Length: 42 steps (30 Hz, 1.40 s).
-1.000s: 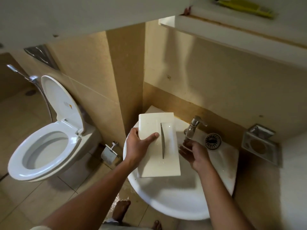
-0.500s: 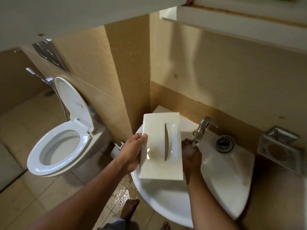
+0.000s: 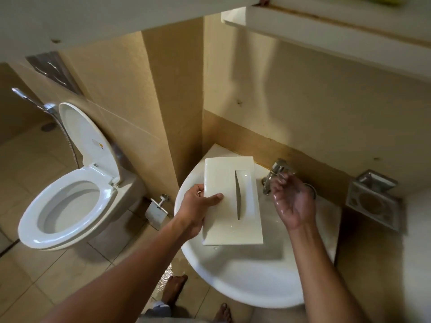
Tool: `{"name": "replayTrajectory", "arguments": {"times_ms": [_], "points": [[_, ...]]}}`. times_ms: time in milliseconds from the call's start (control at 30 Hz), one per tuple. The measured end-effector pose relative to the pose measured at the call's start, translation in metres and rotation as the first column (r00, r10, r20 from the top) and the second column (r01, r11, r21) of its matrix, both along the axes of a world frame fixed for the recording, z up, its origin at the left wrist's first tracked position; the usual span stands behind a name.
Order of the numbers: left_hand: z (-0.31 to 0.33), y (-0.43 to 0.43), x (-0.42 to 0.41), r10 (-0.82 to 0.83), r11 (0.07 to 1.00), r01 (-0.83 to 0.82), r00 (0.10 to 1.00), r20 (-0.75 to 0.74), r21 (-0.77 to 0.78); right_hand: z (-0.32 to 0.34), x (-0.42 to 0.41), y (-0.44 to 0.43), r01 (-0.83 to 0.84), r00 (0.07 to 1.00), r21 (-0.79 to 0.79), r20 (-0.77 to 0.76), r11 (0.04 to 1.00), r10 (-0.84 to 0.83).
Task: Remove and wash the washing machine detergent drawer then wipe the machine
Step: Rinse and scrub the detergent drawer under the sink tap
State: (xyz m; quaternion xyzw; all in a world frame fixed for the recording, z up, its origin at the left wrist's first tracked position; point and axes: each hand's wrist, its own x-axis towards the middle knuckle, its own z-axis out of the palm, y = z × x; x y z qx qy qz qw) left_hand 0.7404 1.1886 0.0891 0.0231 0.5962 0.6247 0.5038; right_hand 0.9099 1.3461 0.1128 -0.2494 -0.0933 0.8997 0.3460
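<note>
The white detergent drawer [image 3: 231, 201] is held flat over the white corner sink [image 3: 245, 280], its smooth front panel facing up with a narrow handle slot down the middle. My left hand [image 3: 196, 210] grips its left edge, thumb on top. My right hand [image 3: 291, 201] hovers to the right of the drawer, wet, palm turned up, fingers loosely spread near the chrome tap [image 3: 274, 174]. It holds nothing. The washing machine is out of view.
A toilet [image 3: 70, 206] with its lid raised stands to the left, a bidet hose beside it. A metal soap holder [image 3: 373, 201] hangs on the wall at right. A shelf edge runs overhead. The floor below the sink is wet beside my bare feet.
My right hand has come out from under the tap and turned palm up beside the drawer. My left hand keeps holding the drawer over the sink.
</note>
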Motion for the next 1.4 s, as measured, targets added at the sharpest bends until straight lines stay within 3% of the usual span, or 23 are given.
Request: {"name": "replayTrajectory", "arguments": {"times_ms": [100, 167, 233, 300, 367, 433, 467, 500, 533, 667, 767, 867, 1000, 1133, 1267, 1333, 1400], "points": [[0.005, 0.016, 0.013, -0.009, 0.999, 0.010, 1.000, 0.019, -0.049, 0.035, -0.035, 0.001, -0.207, 0.977, 0.058, 0.069, 0.977, 0.203], [0.010, 0.027, 0.020, 0.000, 0.997, 0.003, 0.999, 0.039, -0.071, 0.041, -0.059, -0.015, -0.303, 0.937, 0.086, 0.207, 0.949, 0.281], [0.015, 0.035, 0.024, 0.013, 0.997, -0.009, 0.999, 0.049, -0.078, 0.039, -0.071, -0.030, -0.327, 0.876, 0.163, 0.421, 0.931, 0.234], [0.017, 0.041, 0.026, 0.032, 0.996, -0.028, 0.998, 0.049, -0.083, 0.028, -0.065, -0.048, -0.367, 0.756, 0.416, 0.655, 0.832, 0.006], [0.021, 0.047, 0.027, 0.049, 0.994, -0.046, 0.998, 0.026, -0.100, 0.008, -0.042, -0.071, -0.511, 0.592, 0.645, 0.743, 0.568, -0.312], [0.024, 0.054, 0.031, 0.073, 0.989, -0.075, 0.997, -0.020, -0.130, -0.016, -0.015, -0.094, -0.683, 0.507, 0.712, 0.623, 0.163, -0.596], [0.026, 0.057, 0.034, 0.082, 0.983, -0.090, 0.995, -0.057, -0.161, -0.028, -0.003, -0.104, -0.768, 0.475, 0.639, 0.527, -0.040, -0.705], [0.025, 0.060, 0.036, 0.086, 0.975, -0.108, 0.990, -0.115, -0.195, -0.040, 0.007, -0.112, -0.826, 0.446, 0.538, 0.438, -0.170, -0.780], [0.024, 0.060, 0.039, 0.074, 0.966, -0.117, 0.980, -0.186, -0.230, -0.047, 0.013, -0.117, -0.866, 0.407, 0.451, 0.390, -0.214, -0.826], [0.019, 0.054, 0.049, -0.016, 0.945, -0.112, 0.922, -0.386, -0.307, -0.043, 0.008, -0.115, -0.937, 0.297, 0.317, 0.503, -0.146, -0.812], [0.024, 0.051, 0.041, 0.021, 0.941, -0.159, 0.908, -0.419, -0.298, -0.023, -0.014, -0.102, -0.961, 0.276, 0.128, 0.546, -0.246, -0.791], [0.030, 0.043, 0.023, 0.060, 0.943, -0.175, 0.925, -0.374, -0.282, -0.001, -0.042, -0.085, -0.959, 0.275, 0.147, 0.693, -0.242, -0.667], [0.035, 0.031, 0.017, -0.031, 0.961, -0.071, 0.933, -0.358, -0.267, 0.001, -0.079, -0.052, -0.968, 0.251, 0.199, 0.681, -0.156, -0.688], [0.040, 0.030, 0.013, 0.068, 0.950, -0.180, 0.918, -0.391, -0.257, -0.007, -0.095, -0.030, -0.968, 0.246, 0.204, 0.665, -0.145, -0.705], [0.045, 0.032, 0.018, 0.083, 0.935, -0.214, 0.907, -0.412, -0.284, -0.010, -0.090, -0.020, -0.984, 0.131, 0.179, 0.653, -0.016, -0.746], [0.045, 0.030, 0.018, 0.111, 0.925, -0.246, 0.903, -0.414, -0.288, -0.013, -0.073, -0.021, -0.949, 0.044, 0.257, 0.677, 0.181, -0.734], [0.045, 0.026, 0.011, 0.134, 0.925, -0.263, 0.901, -0.414, -0.274, -0.019, -0.049, -0.029, -0.723, 0.072, 0.529, 0.697, 0.444, -0.713]]}}
